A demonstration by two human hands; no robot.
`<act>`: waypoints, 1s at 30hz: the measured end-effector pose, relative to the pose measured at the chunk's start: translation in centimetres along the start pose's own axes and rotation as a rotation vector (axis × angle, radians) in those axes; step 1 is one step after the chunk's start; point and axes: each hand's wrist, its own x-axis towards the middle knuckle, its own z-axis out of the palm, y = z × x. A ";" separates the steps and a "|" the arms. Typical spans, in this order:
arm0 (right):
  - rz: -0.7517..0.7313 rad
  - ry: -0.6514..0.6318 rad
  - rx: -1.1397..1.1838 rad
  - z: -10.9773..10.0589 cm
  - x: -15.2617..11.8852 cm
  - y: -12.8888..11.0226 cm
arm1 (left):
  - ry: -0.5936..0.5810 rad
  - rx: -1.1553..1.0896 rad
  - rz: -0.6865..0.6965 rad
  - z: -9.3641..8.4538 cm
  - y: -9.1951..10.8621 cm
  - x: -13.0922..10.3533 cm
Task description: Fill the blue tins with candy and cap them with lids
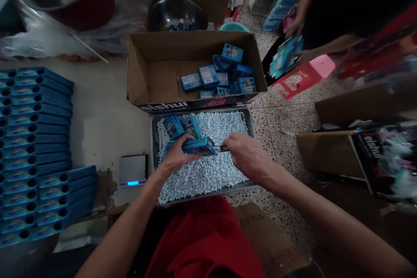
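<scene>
My left hand [180, 155] is closed round a small blue candy box [199, 145], tilted over a metal tray [250, 124] of small pale candies [202, 173]. In my right hand [246, 156] is a small dark-handled tool [223, 148]. Its tip meets the right end of the candy box, and its working end is hidden there. Behind my left hand, two more blue boxes, one of them a caramel candy box [190, 127], lie on the candies. Just beyond the tray stands an open cardboard box [156, 82] with several blue candy boxes [208, 76] heaped in its right side.
Left of the tray sits a digital scale [133, 170] with a lit display. Stacks of blue boxes [35, 147] line the left of the table. A metal bowl [177, 8] stands behind the cardboard box. At the upper right, another person's hands [301, 54] hold blue cartons.
</scene>
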 end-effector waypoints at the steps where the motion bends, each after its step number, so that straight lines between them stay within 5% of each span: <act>1: -0.018 0.011 -0.019 -0.2 0.2 -0.5 | -0.048 0.160 0.081 0.0 0.6 0.4; 5: -0.091 0.026 -0.094 -1.3 0.0 -1.2 | -0.190 0.518 0.397 1.2 1.6 1.2; 9: 0.126 0.159 0.011 -0.2 -4.4 3.3 | -0.009 0.535 0.401 1.3 0.2 0.3; 14: 0.464 0.053 0.130 9.7 -10.3 10.5 | 0.210 0.357 0.330 0.8 -1.2 -1.9; 17: 0.463 0.091 0.396 16.2 -7.9 9.4 | 0.201 0.330 0.369 2.0 -1.5 -2.9; 20: 0.373 0.095 0.544 19.5 -3.4 6.3 | 0.273 0.377 0.356 3.2 -2.1 -3.7; 24: 0.335 0.093 0.663 18.7 -1.4 5.2 | 0.442 0.400 0.279 2.9 -2.7 -4.4; 30: 0.319 0.077 0.816 11.8 -4.2 6.4 | 0.431 0.426 0.341 2.2 -2.7 -4.1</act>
